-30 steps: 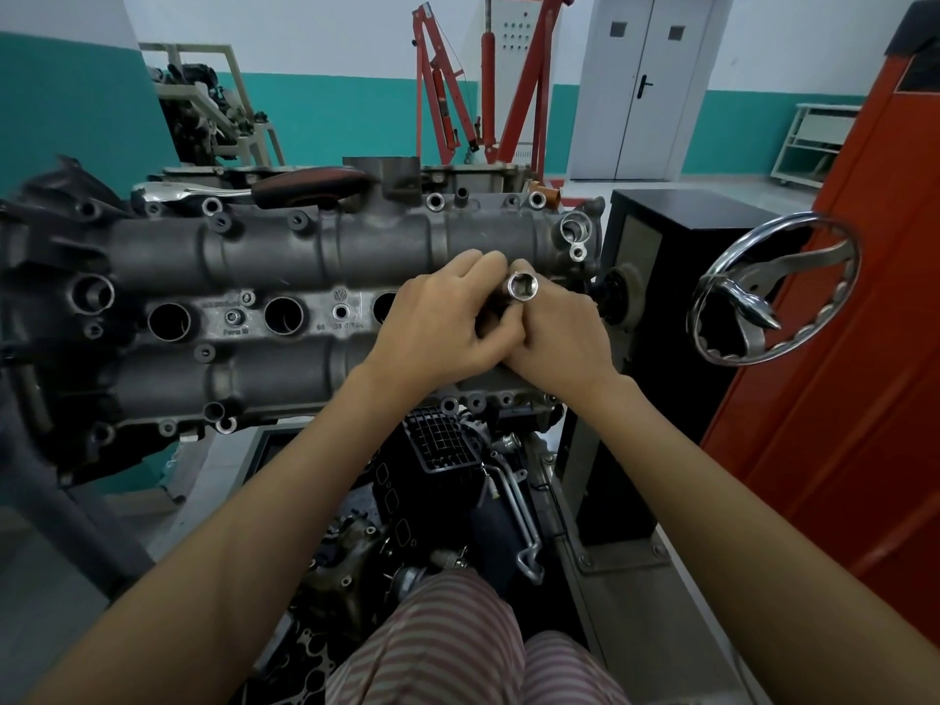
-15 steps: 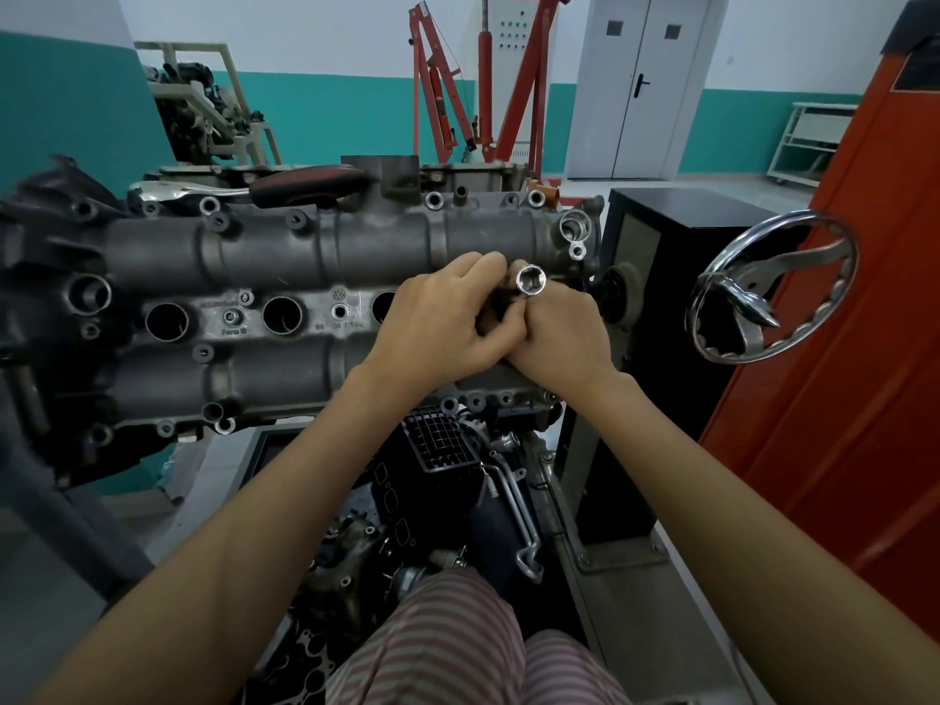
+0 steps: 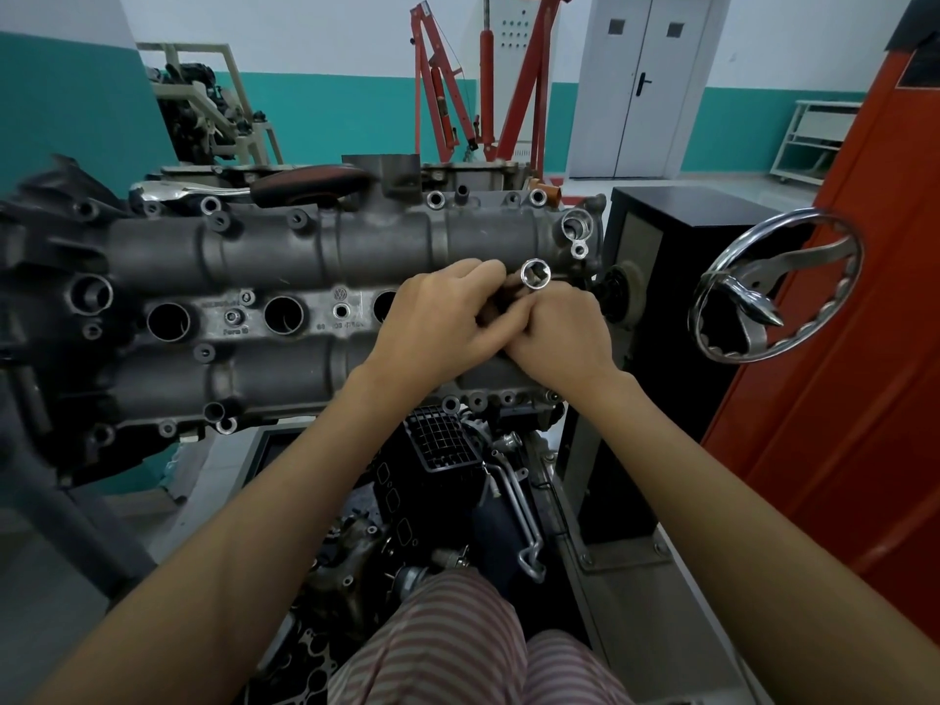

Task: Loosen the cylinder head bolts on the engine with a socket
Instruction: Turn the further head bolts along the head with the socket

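Nearest the camera: striped trousers [image 3: 458, 648] at the bottom edge, both forearms reaching fwd and meeting over the engine.

Left hand [image 3: 437, 318] and right hand [image 3: 562, 338] are pressed together, knuckles up, fingers curled inward. Between them stands the socket [image 3: 535, 273], chrome, open end facing up and toward the camera, its lower part hidden by the fingers. Right hand appears clamped round the socket's stem w/ thumb and fingers; left hand's fingers curl in against the same spot, prob. gripping the hidden lower part or whatever it mates to; can't tell which hand bears the load.

Step, as a judgement: prep stage, socket being fitted or handled, not yet on any bolt. Open end points away from the engine, so next move calls for flipping it, joining it to a driver, then seating it square on a bolt head before any torque. A ratchet [image 3: 244, 188] w/ dark handle lies on the far top edge of the engine, well apart from the hands.

Under the hands: cylinder head cover [image 3: 254, 251], grey cast, w/ round plug wells in a row and small bolts [image 3: 231, 316] between them.

Farther right: chrome handwheel [image 3: 778, 292] on the stand, beside an orange cabinet [image 3: 864, 348]. Background: red engine hoist [image 3: 483, 94], grey double door [image 3: 641, 84].
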